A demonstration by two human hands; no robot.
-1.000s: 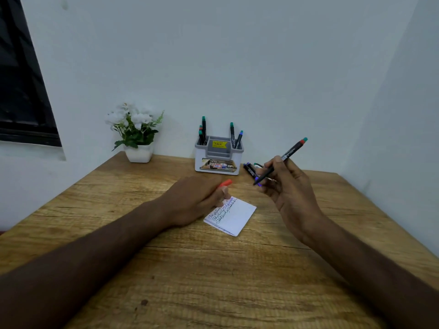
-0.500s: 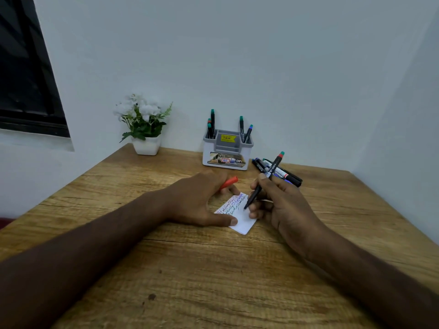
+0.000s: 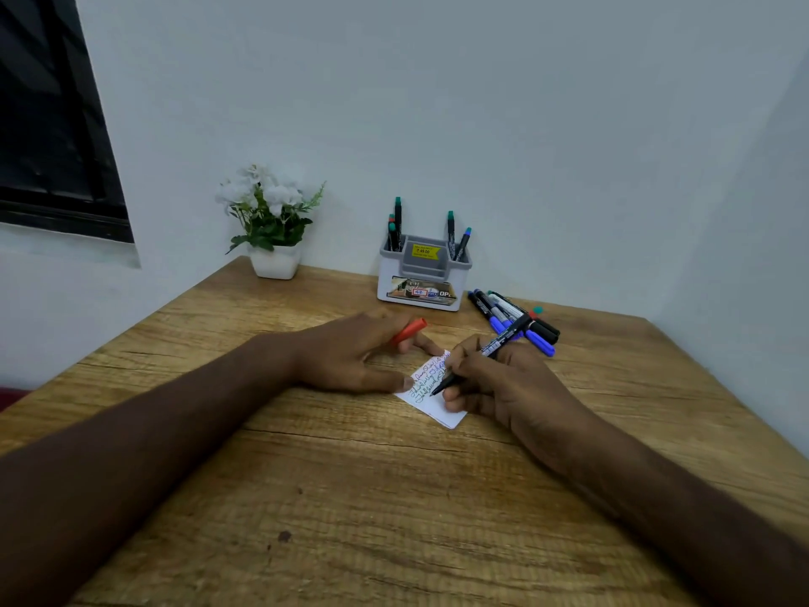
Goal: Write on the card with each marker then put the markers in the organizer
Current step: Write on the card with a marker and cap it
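Observation:
A small white card (image 3: 442, 409) with several coloured written lines lies on the wooden table (image 3: 394, 497). My right hand (image 3: 503, 387) grips a black marker (image 3: 494, 346), its tip on the card. My left hand (image 3: 359, 357) holds a red cap (image 3: 409, 329) between its fingers while its thumb presses the card's left edge. The grey-and-white organizer (image 3: 422, 273) stands at the back with several markers upright in its side slots. Several more markers (image 3: 516, 319) lie in a loose pile to its right.
A white pot of white flowers (image 3: 273, 225) stands at the back left corner. White walls close off the table at the back and right. A dark window (image 3: 48, 124) is on the left.
My right hand came down from the air with the marker and set its tip on the card. My left hand's thumb moved onto the card's edge, still with the red cap.

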